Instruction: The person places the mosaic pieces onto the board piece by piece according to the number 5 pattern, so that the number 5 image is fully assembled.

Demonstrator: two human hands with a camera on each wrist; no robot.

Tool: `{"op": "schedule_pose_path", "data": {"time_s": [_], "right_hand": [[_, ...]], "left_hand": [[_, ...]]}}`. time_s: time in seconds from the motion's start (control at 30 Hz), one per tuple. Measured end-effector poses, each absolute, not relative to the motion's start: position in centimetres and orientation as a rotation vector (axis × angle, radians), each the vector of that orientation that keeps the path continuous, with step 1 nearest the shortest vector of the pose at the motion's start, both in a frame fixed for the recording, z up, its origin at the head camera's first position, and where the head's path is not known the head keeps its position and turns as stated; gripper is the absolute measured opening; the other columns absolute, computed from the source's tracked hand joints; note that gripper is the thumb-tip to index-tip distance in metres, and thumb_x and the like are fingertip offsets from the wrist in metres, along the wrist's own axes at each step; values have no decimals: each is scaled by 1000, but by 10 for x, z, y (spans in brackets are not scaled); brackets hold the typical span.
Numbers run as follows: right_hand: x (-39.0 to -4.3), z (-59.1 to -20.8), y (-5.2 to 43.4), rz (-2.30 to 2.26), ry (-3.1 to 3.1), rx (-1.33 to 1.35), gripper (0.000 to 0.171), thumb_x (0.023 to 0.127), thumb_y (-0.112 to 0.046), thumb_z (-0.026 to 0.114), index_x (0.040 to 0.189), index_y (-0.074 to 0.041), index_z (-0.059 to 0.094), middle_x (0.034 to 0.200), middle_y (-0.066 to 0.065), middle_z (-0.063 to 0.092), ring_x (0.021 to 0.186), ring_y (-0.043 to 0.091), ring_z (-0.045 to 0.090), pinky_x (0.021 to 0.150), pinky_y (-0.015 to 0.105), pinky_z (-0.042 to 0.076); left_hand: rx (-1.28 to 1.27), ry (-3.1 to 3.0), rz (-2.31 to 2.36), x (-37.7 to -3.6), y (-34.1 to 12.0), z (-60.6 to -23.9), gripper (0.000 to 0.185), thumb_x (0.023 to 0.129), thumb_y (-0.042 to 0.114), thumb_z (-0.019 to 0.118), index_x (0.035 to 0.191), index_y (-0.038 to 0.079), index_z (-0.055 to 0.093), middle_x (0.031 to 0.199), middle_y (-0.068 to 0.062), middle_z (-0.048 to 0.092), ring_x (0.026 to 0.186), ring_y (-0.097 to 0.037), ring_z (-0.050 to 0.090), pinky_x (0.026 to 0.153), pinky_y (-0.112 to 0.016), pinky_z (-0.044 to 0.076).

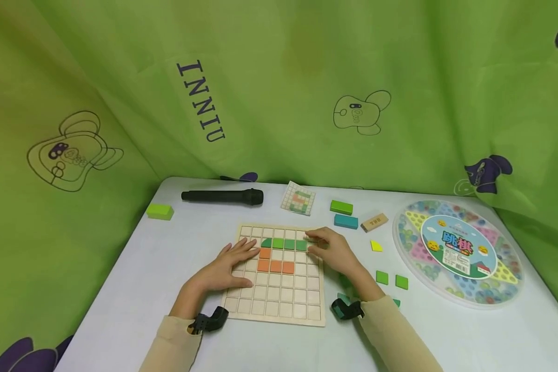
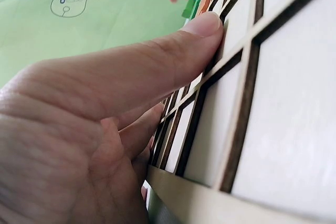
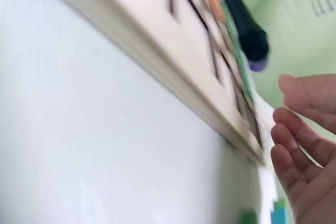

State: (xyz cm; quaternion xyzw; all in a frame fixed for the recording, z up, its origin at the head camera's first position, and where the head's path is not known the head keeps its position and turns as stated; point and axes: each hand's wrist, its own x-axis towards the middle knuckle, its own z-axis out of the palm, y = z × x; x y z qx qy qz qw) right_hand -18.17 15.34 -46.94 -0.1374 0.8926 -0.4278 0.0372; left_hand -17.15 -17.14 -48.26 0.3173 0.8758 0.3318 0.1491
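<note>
A wooden grid board point(image 1: 285, 310) lies on the white table. My left hand point(image 1: 225, 266) rests on its left side with fingers spread; in the left wrist view the thumb point(image 2: 157, 66) touches the grid. Several green tiles point(image 1: 289, 244) form a row near the board's far side, the leftmost with a curved edge. Several orange tiles point(image 1: 276, 266) sit in cells nearer me. At the far right of the board is my right hand point(image 1: 332, 251), beside the last green tile, fingers loosely bent. The right wrist view shows nothing between its fingers point(image 3: 286, 135).
Behind the board lie a black microphone point(image 1: 220, 197) and a pattern card point(image 1: 299, 198). To the right are green point(image 1: 341, 207) and blue blocks point(image 1: 346, 221), an eraser point(image 1: 374, 222), a yellow tile point(image 1: 376, 246), loose green tiles point(image 1: 382, 277) and a round Chinese checkers box point(image 1: 414, 258).
</note>
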Motion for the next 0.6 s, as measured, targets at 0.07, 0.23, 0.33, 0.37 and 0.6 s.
{"op": "schedule_pose_path", "data": {"time_s": [0.07, 0.23, 0.33, 0.37, 0.6], "right_hand": [[-178, -468, 164, -1356, 2736, -412, 39, 88, -15, 67, 126, -6, 61, 123, 10, 61, 112, 27, 59, 97, 44, 48], [-169, -463, 203, -1406, 2782, -377, 42, 88, -11, 66, 128, -2, 57, 127, 17, 59, 116, 34, 55, 99, 50, 45], [-165, -465, 227, -1412, 2814, -308, 42, 89, -10, 65, 129, 0, 56, 128, 20, 58, 117, 37, 53, 99, 51, 44], [-164, -465, 235, -1407, 2826, -280, 42, 89, -10, 65, 129, 0, 56, 128, 20, 58, 117, 37, 53, 99, 51, 44], [-157, -471, 273, -1313, 2865, -71, 42, 91, -10, 62, 131, -1, 54, 132, 23, 53, 119, 41, 52, 97, 51, 46]], "left_hand": [[904, 2520, 949, -170, -173, -484, 81, 78, 41, 74, 147, 16, 38, 158, -3, 21, 147, -30, 8, 116, -56, 1], [905, 2520, 957, -169, -171, -483, 81, 78, 40, 74, 146, 16, 38, 158, -4, 21, 147, -30, 9, 116, -57, 1], [895, 2516, 958, -168, -171, -482, 81, 78, 39, 74, 146, 15, 38, 158, -5, 21, 147, -31, 8, 116, -56, 1], [893, 2518, 955, -168, -171, -481, 81, 78, 39, 74, 146, 14, 38, 158, -5, 21, 147, -31, 8, 116, -56, 1], [888, 2523, 955, -168, -171, -479, 82, 77, 39, 75, 146, 15, 39, 158, -4, 22, 147, -30, 9, 116, -56, 1]]}}
